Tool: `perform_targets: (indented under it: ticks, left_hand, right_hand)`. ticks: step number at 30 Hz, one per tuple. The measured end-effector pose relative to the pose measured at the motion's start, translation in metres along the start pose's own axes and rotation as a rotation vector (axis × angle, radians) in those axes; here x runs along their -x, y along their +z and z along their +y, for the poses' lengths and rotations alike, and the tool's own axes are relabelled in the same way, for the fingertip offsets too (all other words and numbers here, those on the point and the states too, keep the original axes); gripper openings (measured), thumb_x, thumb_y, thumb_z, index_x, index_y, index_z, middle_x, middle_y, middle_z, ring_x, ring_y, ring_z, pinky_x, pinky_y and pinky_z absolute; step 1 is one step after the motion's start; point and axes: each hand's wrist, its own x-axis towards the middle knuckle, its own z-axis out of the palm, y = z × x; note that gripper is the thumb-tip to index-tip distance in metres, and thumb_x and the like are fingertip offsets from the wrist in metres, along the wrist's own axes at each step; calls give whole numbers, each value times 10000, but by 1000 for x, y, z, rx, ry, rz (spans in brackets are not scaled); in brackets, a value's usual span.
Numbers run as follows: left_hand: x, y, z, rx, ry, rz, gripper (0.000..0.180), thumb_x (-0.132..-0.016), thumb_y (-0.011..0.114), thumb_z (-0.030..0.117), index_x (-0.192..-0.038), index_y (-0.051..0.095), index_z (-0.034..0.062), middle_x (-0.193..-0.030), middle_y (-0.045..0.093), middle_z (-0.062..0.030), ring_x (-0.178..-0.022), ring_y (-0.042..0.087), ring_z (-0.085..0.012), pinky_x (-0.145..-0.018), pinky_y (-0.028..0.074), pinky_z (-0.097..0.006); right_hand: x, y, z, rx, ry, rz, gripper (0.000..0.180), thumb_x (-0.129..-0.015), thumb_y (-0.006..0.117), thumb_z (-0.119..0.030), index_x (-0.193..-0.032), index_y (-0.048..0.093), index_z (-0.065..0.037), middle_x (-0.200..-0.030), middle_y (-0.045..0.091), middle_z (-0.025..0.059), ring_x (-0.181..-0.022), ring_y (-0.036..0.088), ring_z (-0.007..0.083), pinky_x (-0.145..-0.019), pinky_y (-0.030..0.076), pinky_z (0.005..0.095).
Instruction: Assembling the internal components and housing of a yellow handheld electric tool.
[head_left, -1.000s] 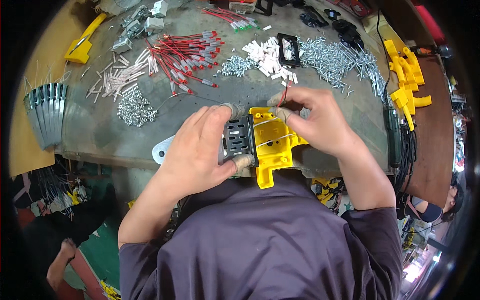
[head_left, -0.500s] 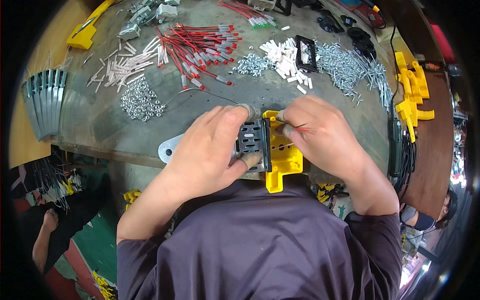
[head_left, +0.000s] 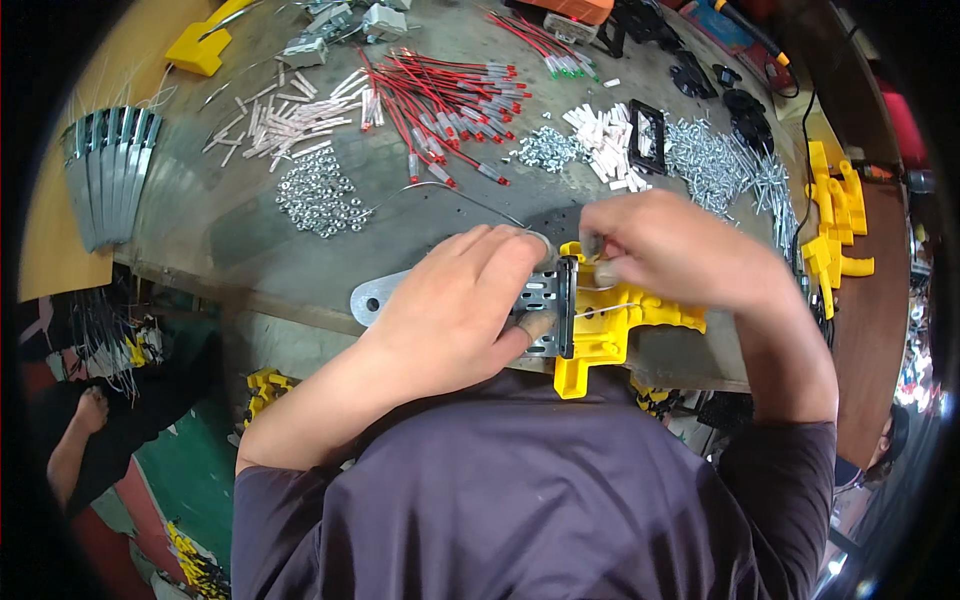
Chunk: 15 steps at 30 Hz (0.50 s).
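My left hand (head_left: 450, 300) is wrapped round a slotted metal plate (head_left: 541, 290), with fingers on its far edge and thumb on the near side. A flat metal bar (head_left: 366, 303) with a round hole sticks out left from under this hand. At the plate's right end stands a black rim (head_left: 568, 310), against a yellow plastic housing (head_left: 610, 335) with a handle-like part reaching right. Over the housing's far side my right hand (head_left: 680, 245) has its fingers pinched together; what they hold is hidden. Thin pale wires (head_left: 605, 309) run across the housing below it.
Beyond my hands lie nuts (head_left: 320, 195), white sleeves (head_left: 300, 115), red wires with connectors (head_left: 450, 110), small screws (head_left: 547, 150), white pieces (head_left: 605, 145) and longer screws (head_left: 720, 160). Metal blades (head_left: 105, 185) stand left, yellow housings (head_left: 835, 220) right. Another person's hand (head_left: 90, 408) is at lower left.
The view has shifted, so the bench things appear further right. My right hand has moved away to the right and uncovers more of the yellow housing. The left hand keeps its grip.
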Motion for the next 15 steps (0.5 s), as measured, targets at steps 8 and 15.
perform_targets:
  ticks: [8, 15]
  left_hand:
    - [-1, -1, 6, -82, 24, -98, 386, -639, 741, 93, -959, 534, 33, -1025, 553, -139, -919, 556, -339, -764, 472, -404]
    - [0, -1, 4, -36, 20, -60, 386, -647, 750, 100, -962, 537, 37, -1035, 559, -135, -924, 561, -342, -774, 474, -409]
  right_hand:
    - [-85, 27, -11, 125, 7, 375, 264, -764, 546, -13, -1014, 465, 6, -884, 624, 241, -865, 614, 410, -717, 473, 485]
    - [-38, 7, 4, -3, 6, 669, 201, -740, 647, -101, -896, 630, 24, -781, 650, 173, -736, 650, 314, -680, 521, 382]
